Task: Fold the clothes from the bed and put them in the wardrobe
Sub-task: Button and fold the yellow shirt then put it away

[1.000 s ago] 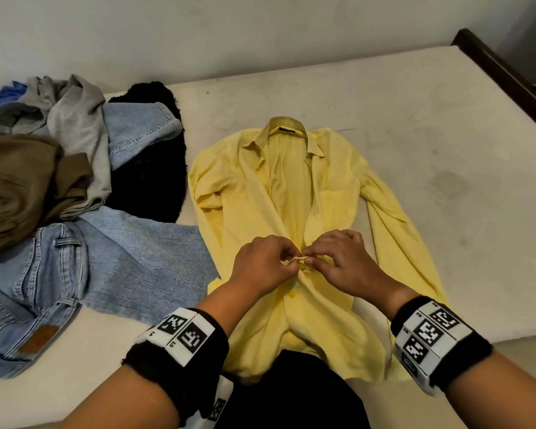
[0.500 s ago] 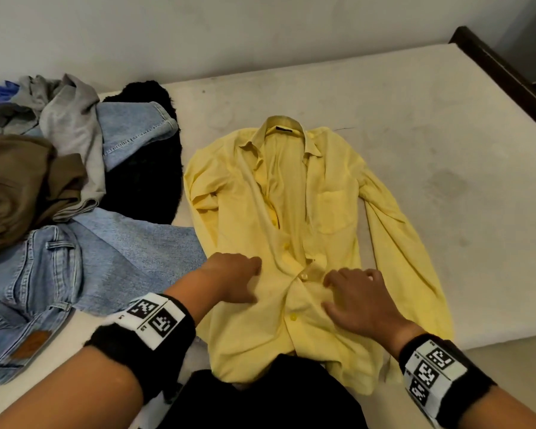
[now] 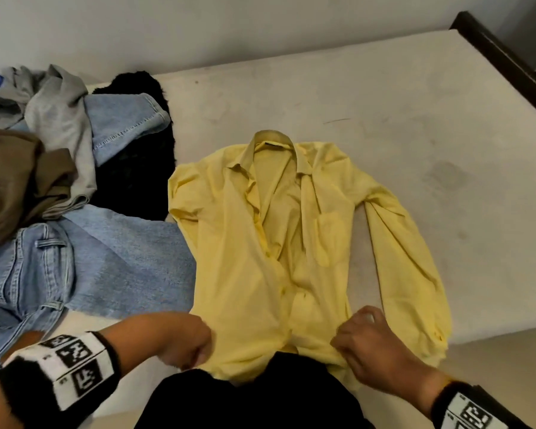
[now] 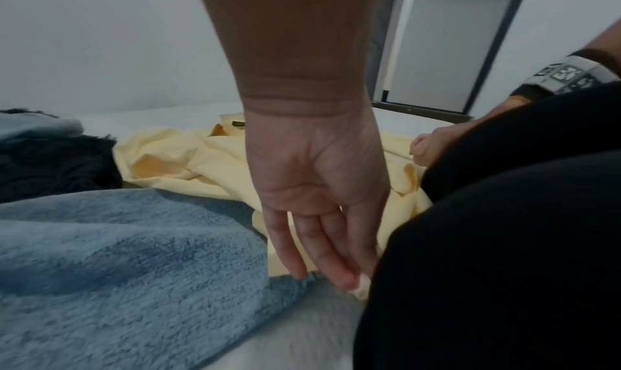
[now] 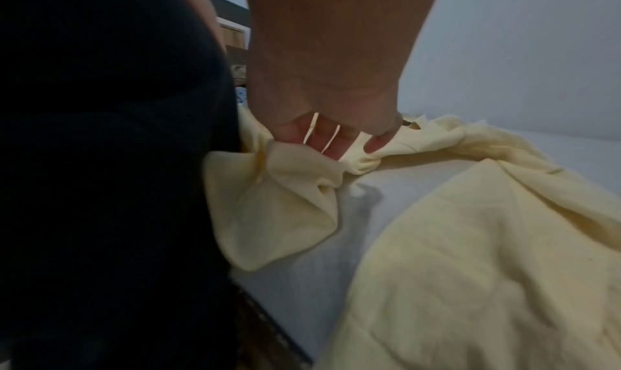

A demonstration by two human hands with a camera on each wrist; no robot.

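A yellow button shirt (image 3: 260,243) lies face up on the bed (image 3: 384,103), collar away from me and sleeves at its sides. My left hand (image 3: 192,345) is at the shirt's lower left hem; in the left wrist view its fingers (image 4: 322,243) point down against the yellow cloth (image 4: 188,163) and pinch its edge, the thumb hidden. My right hand (image 3: 365,339) is at the lower right hem. The right wrist view shows its fingers (image 5: 329,139) curled into bunched yellow fabric (image 5: 295,179).
A pile of clothes fills the bed's left side: light blue jeans (image 3: 106,258), a black fuzzy garment (image 3: 136,168), a grey top (image 3: 59,119) and a brown piece (image 3: 13,181). A dark wooden bed frame (image 3: 502,57) runs along the right. My black clothing (image 3: 260,397) overlaps the shirt's hem.
Both hands left the button at the shirt's middle, slid down over the front and now hold the bottom hem, one at each side.
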